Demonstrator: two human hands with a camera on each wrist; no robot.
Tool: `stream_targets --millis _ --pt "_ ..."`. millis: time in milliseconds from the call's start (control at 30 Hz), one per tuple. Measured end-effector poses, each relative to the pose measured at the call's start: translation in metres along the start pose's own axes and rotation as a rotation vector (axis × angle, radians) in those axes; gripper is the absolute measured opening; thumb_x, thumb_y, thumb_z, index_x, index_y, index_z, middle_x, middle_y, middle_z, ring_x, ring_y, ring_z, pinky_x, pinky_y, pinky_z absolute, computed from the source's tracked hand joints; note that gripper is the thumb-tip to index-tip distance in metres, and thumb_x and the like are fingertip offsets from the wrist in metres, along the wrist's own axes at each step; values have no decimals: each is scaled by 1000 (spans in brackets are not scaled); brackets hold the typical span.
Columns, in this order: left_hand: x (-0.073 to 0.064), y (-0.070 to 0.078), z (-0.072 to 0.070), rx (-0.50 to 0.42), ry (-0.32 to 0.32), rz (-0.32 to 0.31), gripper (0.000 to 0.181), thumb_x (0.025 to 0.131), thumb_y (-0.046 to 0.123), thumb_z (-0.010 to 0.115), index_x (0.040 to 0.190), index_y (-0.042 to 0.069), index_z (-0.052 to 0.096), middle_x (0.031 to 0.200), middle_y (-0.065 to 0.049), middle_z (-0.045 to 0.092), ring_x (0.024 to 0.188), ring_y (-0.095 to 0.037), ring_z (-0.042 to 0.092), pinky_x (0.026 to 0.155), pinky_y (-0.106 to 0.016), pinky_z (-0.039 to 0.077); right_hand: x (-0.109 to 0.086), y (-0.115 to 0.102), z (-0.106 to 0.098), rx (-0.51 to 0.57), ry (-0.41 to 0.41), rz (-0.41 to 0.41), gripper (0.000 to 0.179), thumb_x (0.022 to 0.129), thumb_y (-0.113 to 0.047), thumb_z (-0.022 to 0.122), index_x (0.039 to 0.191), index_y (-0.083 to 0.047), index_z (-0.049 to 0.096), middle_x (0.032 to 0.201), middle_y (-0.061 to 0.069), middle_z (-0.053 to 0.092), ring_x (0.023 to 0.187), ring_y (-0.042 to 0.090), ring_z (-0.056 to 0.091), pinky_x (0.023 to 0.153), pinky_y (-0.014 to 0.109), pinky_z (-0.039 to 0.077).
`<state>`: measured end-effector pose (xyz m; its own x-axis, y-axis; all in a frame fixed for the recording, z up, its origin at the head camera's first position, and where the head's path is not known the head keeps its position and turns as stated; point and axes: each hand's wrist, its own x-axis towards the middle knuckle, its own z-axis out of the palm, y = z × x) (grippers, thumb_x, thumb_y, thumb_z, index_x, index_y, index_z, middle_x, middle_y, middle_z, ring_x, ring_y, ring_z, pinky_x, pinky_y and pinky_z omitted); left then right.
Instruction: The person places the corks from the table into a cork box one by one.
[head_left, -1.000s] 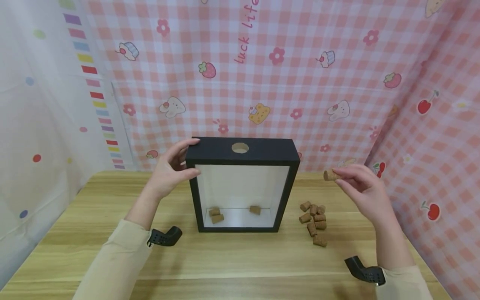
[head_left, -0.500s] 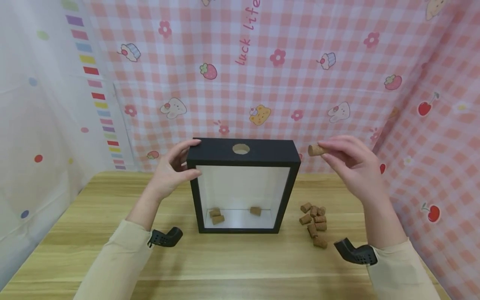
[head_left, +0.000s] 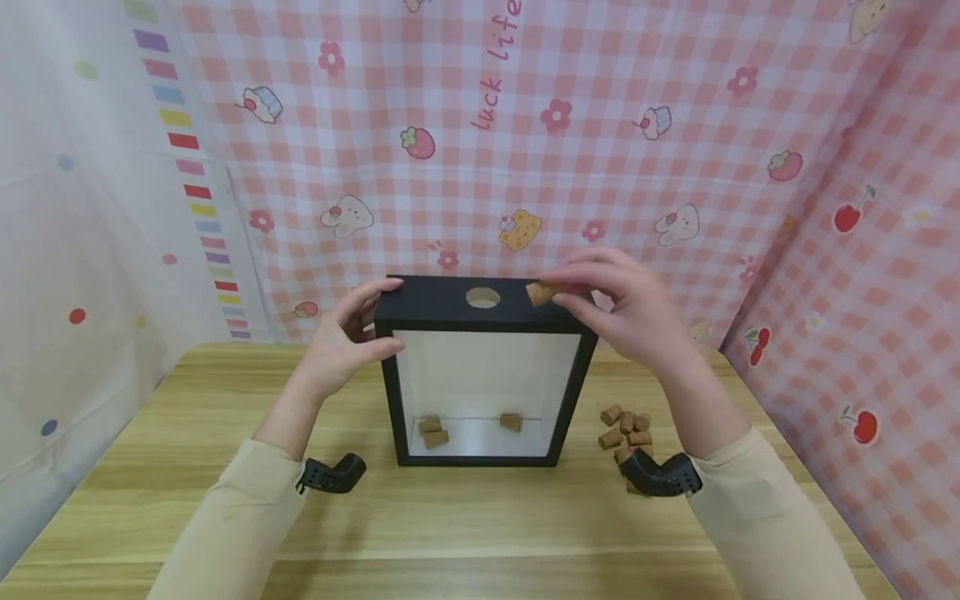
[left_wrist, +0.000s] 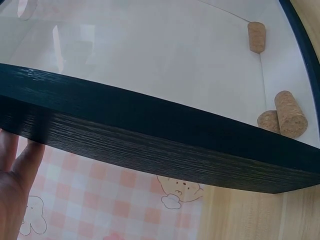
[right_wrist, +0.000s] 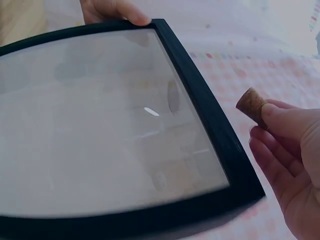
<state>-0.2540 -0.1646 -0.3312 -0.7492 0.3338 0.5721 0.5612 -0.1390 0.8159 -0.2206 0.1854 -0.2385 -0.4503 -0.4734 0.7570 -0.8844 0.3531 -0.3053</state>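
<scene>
So my right hand has a cork pinched between thumb and fingers, over the top of the black box, at 3 o'clock from the round hole. Can't tell if it's touching the lid. My left hand grips the box at its 10 o'clock corner, thumb in front, fingers over the top.

Progress? Pretty early, I'd say: three corks already inside, this one's not in yet, and a pile sits at 4 o'clock, partly hidden by my wrist mount. The pinched cork lies nearer flat than upright, long axis roughly sideways, free end aimed about 9 o'clock, holeward.
</scene>
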Motion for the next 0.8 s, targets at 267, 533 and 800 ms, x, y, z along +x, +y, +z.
stream_targets --millis 267,533,800 --pt "0 2 1 18 3 -15 67 82 -11 72 142 11 53 134 -6 59 119 -22 58 87 -29 51 24 2 24 -72 -71 -59 29 83 6 76 110 -4 76 109 8 69 98 18 62 83 29 49" --pt "0 2 1 8 3 -13 67 82 -11 73 142 11 53 134 -5 60 119 -22 58 88 -29 50 39 -1 34 -157 -173 -54 26 88 2 73 112 -5 75 109 10 66 97 22 61 81 36 51" --pt "0 1 1 -13 -1 0 67 81 -12 72 142 10 53 132 -5 61 117 -22 59 86 -29 51 45 -3 38 -193 -250 -11 26 90 0 70 115 -7 75 114 9 65 99 22 62 82 36 51"
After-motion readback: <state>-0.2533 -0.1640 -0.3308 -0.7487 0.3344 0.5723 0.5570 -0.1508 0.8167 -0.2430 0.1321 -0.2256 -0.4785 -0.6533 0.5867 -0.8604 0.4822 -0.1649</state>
